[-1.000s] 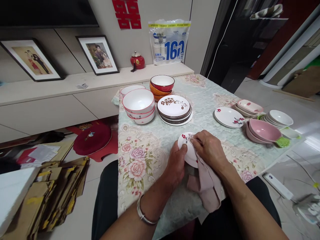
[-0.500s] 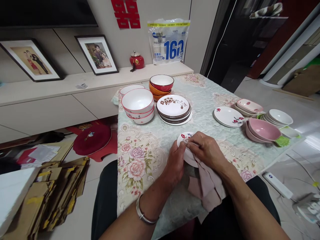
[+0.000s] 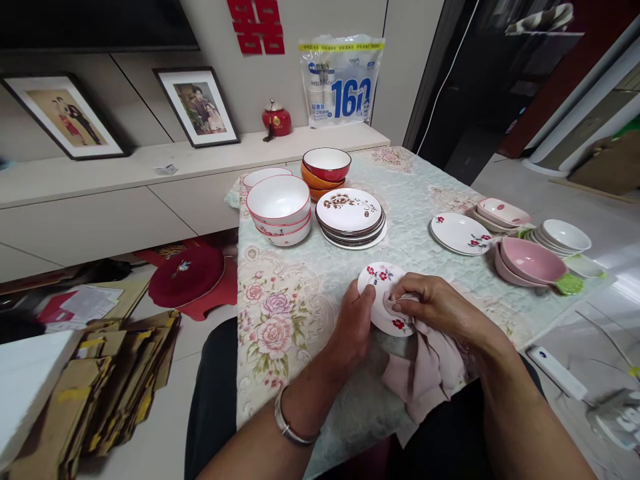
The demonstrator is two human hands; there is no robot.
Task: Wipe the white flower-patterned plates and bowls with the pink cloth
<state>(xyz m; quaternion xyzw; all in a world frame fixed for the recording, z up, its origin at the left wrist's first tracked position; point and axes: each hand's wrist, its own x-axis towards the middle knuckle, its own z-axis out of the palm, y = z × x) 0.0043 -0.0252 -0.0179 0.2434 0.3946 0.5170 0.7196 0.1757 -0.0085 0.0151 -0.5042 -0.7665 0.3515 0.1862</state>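
Observation:
A small white plate with red flowers [image 3: 383, 273] is tilted up above the near part of the table. My left hand [image 3: 354, 323] grips its left rim, thumb on the face. Pinched in my right hand [image 3: 435, 307] is a pink cloth [image 3: 427, 367], its bunched top pressed on the plate's face and the rest hanging down near my lap. Beyond the plate stand a stack of brown-flowered plates [image 3: 350, 212] and a stack of white bowls with pink rims [image 3: 280, 207].
Red and orange bowls [image 3: 327, 163] stand behind the plates. To the right are flowered plates [image 3: 460, 233], pink dishes [image 3: 533, 260] and small white bowls [image 3: 565, 235]. A red stool [image 3: 187, 277] and flattened cardboard [image 3: 100, 380] lie left of the table.
My right hand has slid right and slightly down across the plate with the cloth, uncovering more of the flowered face. My left hand still holds the rim.

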